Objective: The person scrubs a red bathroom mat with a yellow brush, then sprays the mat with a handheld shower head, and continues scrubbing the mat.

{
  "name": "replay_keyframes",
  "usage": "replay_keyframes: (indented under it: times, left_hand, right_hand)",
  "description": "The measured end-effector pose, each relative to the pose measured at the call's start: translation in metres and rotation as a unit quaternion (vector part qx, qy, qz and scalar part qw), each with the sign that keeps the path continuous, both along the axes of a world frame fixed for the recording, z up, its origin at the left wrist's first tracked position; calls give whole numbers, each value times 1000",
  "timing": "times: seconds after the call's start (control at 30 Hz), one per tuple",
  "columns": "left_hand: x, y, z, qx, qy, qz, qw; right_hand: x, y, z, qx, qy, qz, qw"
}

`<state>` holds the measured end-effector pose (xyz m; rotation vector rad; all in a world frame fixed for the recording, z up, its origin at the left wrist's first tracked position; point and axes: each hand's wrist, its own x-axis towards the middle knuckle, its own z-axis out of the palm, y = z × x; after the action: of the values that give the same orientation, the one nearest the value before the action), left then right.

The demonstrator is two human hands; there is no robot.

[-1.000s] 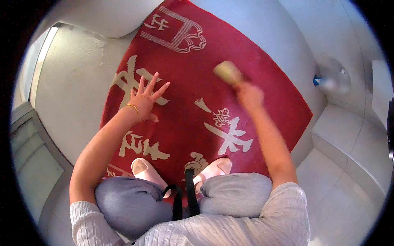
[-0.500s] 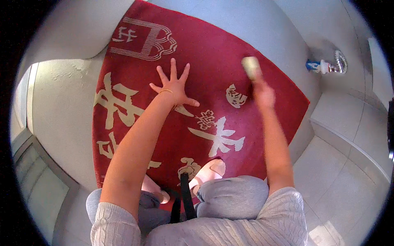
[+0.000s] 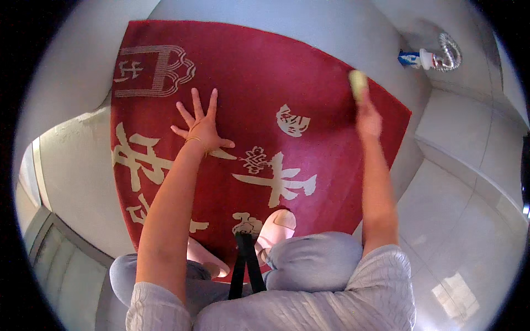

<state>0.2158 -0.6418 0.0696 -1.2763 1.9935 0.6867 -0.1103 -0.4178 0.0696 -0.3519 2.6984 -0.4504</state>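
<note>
A red mat (image 3: 237, 66) with cream characters and patterns lies on the floor under both my hands. My left hand (image 3: 202, 129) rests flat on its left-middle part, palm down and fingers spread. Close to the mat's far right edge, my right hand (image 3: 368, 118) is closed round a pale yellow-green scrub brush (image 3: 359, 85). The brush is blurred by motion, so its bristles cannot be made out. It points away from me, over or against the mat.
My feet in pink slippers (image 3: 277, 227) are on the mat's near part. At the far right are a blue and white fitting or bottle (image 3: 411, 58) and a coiled metal hose (image 3: 452, 52). A low tiled ledge (image 3: 458, 157) runs along the right.
My right hand has moved the brush right, toward the mat's far right edge. The view has shifted, so the mat appears further left; my left hand stays flat on it.
</note>
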Motion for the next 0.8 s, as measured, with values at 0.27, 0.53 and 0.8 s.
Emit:
replay_keyframes:
  times: [0.27,0.53,0.8]
  left_hand:
    - [-5,6,-1,-24,-24,7,999]
    - [-14,12,-8,-31,-18,0,999]
    - [-3,11,-8,-46,-12,12,999]
  right_hand:
    - [194,-12,-32,-14,-100,417,903]
    - [-48,153,-17,-118,36,-193,973]
    - [155,33,-47,-33,-84,335,938]
